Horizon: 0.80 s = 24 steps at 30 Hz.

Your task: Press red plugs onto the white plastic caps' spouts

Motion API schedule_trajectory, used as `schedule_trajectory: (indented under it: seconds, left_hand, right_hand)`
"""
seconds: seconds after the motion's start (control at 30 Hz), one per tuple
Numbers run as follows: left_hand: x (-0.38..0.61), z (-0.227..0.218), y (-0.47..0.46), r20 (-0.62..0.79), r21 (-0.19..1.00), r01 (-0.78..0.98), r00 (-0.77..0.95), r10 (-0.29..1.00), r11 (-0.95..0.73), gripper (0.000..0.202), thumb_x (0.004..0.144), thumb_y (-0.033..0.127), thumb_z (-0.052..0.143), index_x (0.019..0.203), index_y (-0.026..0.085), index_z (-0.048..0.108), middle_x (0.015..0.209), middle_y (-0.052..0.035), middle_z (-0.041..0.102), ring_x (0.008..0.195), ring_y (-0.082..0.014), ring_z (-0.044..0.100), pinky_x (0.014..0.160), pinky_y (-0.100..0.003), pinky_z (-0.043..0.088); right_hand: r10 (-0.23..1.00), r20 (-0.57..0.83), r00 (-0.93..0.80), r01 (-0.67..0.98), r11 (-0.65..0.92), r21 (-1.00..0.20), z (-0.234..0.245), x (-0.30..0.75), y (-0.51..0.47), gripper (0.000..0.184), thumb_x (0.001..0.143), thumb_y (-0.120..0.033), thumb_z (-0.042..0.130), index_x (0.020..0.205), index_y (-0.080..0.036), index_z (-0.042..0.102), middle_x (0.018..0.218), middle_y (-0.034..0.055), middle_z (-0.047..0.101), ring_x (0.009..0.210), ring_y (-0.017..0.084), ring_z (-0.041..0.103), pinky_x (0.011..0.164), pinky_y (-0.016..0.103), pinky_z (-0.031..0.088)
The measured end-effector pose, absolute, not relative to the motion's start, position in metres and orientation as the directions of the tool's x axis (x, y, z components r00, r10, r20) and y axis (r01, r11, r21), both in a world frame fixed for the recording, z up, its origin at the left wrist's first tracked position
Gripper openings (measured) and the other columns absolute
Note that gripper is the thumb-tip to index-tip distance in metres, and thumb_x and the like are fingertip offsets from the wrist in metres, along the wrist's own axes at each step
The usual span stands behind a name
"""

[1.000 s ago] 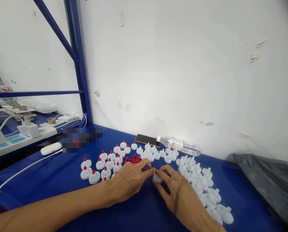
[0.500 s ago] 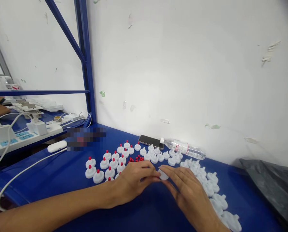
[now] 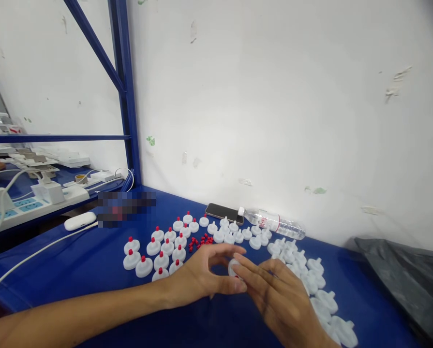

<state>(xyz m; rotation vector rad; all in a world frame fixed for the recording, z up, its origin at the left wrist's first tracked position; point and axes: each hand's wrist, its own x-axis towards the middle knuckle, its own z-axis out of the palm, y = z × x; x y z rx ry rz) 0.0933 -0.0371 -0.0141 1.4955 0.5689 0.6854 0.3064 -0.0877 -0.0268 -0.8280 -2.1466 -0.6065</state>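
A white round cap [image 3: 231,268] sat between the two hands, pinched in the fingertips of the right hand [image 3: 279,292], which was the nearer. The left hand [image 3: 201,274] curved toward it, thumb and forefinger apart above and below. A speck of red showed at its lower edge; the fingers hid which way its axis pointed. Small red pieces [image 3: 202,240] lay just beyond the left fingers, red-tipped caps [image 3: 143,267] to their left, and plain white caps [image 3: 325,300] right of the right fingers.

Rnd wht pc [image 3: 232,267], tilted, red bit [image 3: 237,277] at btm.
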Motion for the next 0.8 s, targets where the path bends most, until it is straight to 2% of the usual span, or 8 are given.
schedule_trajectory:
  seconds: [0.1, 0.27, 0.4, 0.67, 0.8]
  left_hand:
    - [0.091, -0.012, -0.036, 0.046, 0.999, -0.031, 0.762, 0.646, -0.034, 0.041, 0.078, 0.049, 0.086, 0.097, 0.013, 0.076, 0.081, -0.0004, 0.063, 0.067, -0.0098, 0.053, 0.044, -0.015, 0.038]
    - [0.09, -0.011, -0.034, 0.016, 0.999, 0.017, 0.749, 0.662, -0.043, 0.043, 0.074, 0.052, 0.088, 0.089, 0.013, 0.08, 0.069, 0.0009, 0.063, 0.055, -0.0075, 0.046, 0.046, -0.018, 0.039]
    - [0.089, -0.01, -0.033, 0.026, 0.998, 0.017, 0.754, 0.657, -0.058, 0.038, 0.072, 0.049, 0.089, 0.081, 0.013, 0.08, 0.061, 0.0031, 0.06, 0.05, -0.0058, 0.041, 0.046, -0.019, 0.036]
    - [0.087, -0.007, -0.035, 0.02, 0.998, 0.028, 0.746, 0.666, -0.061, 0.038, 0.074, 0.047, 0.088, 0.086, 0.011, 0.082, 0.064, -0.0001, 0.065, 0.052, -0.0064, 0.046, 0.047, -0.019, 0.039]
    - [0.087, 0.007, -0.035, 0.056, 0.994, 0.017, 0.758, 0.65, -0.105, 0.044, 0.077, 0.051, 0.083, 0.098, 0.012, 0.08, 0.084, -0.0061, 0.075, 0.063, -0.0117, 0.059, 0.046, -0.018, 0.045]
  right_hand:
    - [0.352, 0.769, -0.533, 0.699, 0.695, 0.166, -0.026, 0.304, -0.09, 0.038, 0.098, -0.004, 0.055, 0.132, -0.02, 0.062, 0.122, 0.0057, 0.079, 0.067, 0.02, 0.07, 0.061, 0.036, 0.063]
    - [0.349, 0.781, -0.518, 0.689, 0.712, 0.139, -0.023, 0.3, -0.091, 0.033, 0.102, -0.009, 0.052, 0.13, -0.022, 0.063, 0.118, 0.004, 0.081, 0.06, 0.019, 0.07, 0.058, 0.034, 0.061]
    - [0.354, 0.78, -0.516, 0.689, 0.713, 0.132, -0.024, 0.301, -0.092, 0.041, 0.101, -0.009, 0.051, 0.138, -0.025, 0.058, 0.116, 0.0036, 0.081, 0.058, 0.018, 0.069, 0.057, 0.034, 0.06]
    - [0.352, 0.784, -0.511, 0.702, 0.697, 0.145, -0.021, 0.295, -0.096, 0.034, 0.104, -0.015, 0.052, 0.136, -0.025, 0.058, 0.116, 0.0025, 0.081, 0.058, 0.018, 0.072, 0.058, 0.033, 0.061]
    - [0.338, 0.815, -0.47, 0.724, 0.676, 0.137, -0.018, 0.292, -0.096, 0.045, 0.104, -0.019, 0.058, 0.148, -0.022, 0.05, 0.116, 0.0063, 0.081, 0.069, 0.019, 0.078, 0.066, 0.032, 0.065]
